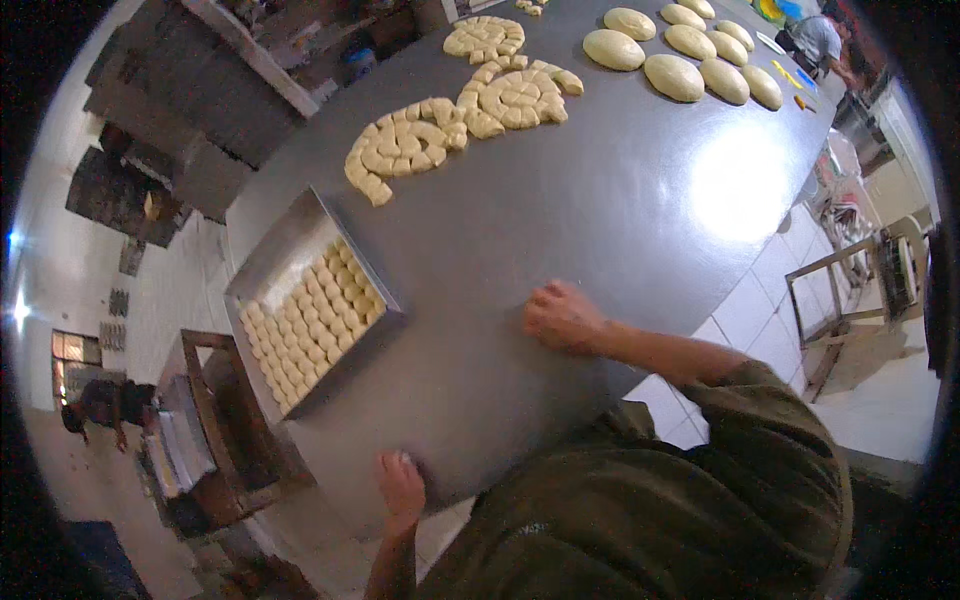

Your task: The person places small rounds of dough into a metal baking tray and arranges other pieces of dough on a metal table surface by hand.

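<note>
Indoor light, fairly bright on the table but dim around it. A large white patch of glare (745, 180) washes out part of the shiny grey table (480, 260) at upper right; small bluish-white lights (20, 311) flare at far left. Soft shadow darkens the table beside the left hand (401, 490). The dough balls (310, 320) are readable, while the dark shirt (640, 510) and background look grainy and smeared. Fisheye distortion bends straight edges, and black rings the rim
</note>
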{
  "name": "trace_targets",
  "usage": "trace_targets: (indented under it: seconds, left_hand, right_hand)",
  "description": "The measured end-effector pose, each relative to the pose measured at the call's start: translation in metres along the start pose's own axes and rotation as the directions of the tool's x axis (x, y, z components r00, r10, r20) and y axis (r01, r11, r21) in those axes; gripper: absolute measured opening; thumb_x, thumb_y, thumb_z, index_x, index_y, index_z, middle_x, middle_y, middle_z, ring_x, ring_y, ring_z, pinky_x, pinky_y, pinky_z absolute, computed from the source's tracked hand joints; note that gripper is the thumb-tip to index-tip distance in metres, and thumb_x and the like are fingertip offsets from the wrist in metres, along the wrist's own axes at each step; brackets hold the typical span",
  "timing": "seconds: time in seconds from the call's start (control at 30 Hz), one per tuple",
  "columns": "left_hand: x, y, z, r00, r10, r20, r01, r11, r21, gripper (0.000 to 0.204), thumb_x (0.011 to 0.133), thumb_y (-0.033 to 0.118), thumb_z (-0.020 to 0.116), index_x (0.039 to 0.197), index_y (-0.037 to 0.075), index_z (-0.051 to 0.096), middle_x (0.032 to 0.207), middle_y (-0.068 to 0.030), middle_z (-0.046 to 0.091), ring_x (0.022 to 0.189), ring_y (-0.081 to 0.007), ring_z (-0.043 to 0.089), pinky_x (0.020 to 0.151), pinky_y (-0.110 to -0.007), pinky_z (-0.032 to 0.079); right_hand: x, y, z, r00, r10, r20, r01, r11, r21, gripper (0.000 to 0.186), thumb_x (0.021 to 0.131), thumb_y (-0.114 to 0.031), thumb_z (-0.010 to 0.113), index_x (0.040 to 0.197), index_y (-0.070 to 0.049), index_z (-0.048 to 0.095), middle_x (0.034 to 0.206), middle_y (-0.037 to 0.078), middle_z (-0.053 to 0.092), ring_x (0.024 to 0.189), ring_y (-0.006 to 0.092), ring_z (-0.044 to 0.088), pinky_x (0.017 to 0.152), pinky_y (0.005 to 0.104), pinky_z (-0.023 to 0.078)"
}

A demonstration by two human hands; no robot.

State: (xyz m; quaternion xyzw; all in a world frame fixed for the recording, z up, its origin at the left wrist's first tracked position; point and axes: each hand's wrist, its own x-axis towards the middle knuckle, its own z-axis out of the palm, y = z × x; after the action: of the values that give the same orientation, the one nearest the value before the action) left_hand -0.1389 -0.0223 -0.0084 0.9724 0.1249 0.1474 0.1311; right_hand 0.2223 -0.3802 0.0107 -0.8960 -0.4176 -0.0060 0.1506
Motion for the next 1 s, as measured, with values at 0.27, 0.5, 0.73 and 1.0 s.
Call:
trace_targets:
  seconds: [0.27, 0.5, 0.73, 1.0]
  left_hand:
    - [0.114, 0.025, 0.024, 0.923, -0.384, -0.008, 0.384, 0.923, 0.009, 0.026, 0.109, 0.024, 0.049, 0.103, -0.001, 0.057, 0.102, -0.0226, 0.061, 0.099, -0.0446, 0.059, 0.085, -0.057, 0.046]
    - [0.125, 0.001, -0.011, 0.857, -0.510, -0.072, 0.511, 0.859, 0.000, 0.026, 0.107, 0.023, 0.053, 0.109, -0.001, 0.062, 0.113, -0.0257, 0.064, 0.115, -0.0480, 0.060, 0.100, -0.054, 0.048]
    - [0.041, -0.044, -0.002, 0.974, 0.079, -0.212, -0.032, 0.976, 0.217, 0.026, 0.105, 0.025, 0.057, 0.103, -0.001, 0.061, 0.102, -0.0253, 0.063, 0.097, -0.0473, 0.060, 0.086, -0.055, 0.047]
    - [0.086, 0.010, 0.010, 0.992, -0.113, -0.056, 0.109, 0.991, -0.076, 0.015, 0.097, 0.018, 0.064, 0.100, 0.003, 0.061, 0.100, -0.0208, 0.062, 0.091, -0.0441, 0.060, 0.082, -0.055, 0.048]
  right_hand:
    - [0.072, 0.016, 0.004, 0.971, 0.160, -0.179, -0.179, 0.979, -0.095, 0.033, 0.101, -0.031, 0.059, 0.117, -0.005, 0.068, 0.122, 0.016, 0.065, 0.123, 0.0347, 0.057, 0.097, 0.0531, 0.049]
    - [0.073, 0.057, -0.055, 0.963, 0.269, 0.017, -0.269, 0.963, -0.022, 0.044, 0.101, -0.037, 0.058, 0.127, -0.001, 0.064, 0.126, 0.018, 0.064, 0.131, 0.0391, 0.053, 0.108, 0.0529, 0.044]
    - [0.004, 0.045, 0.005, 0.995, 0.102, 0.008, -0.101, 0.993, -0.067, 0.046, 0.099, -0.037, 0.062, 0.127, 0.000, 0.067, 0.129, 0.021, 0.064, 0.129, 0.0391, 0.056, 0.106, 0.0519, 0.046]
    - [0.038, 0.036, 0.027, 0.959, -0.044, -0.281, -0.024, 0.972, -0.235, 0.023, 0.101, -0.023, 0.055, 0.096, -0.004, 0.067, 0.104, 0.019, 0.063, 0.107, 0.0406, 0.059, 0.093, 0.0540, 0.047]
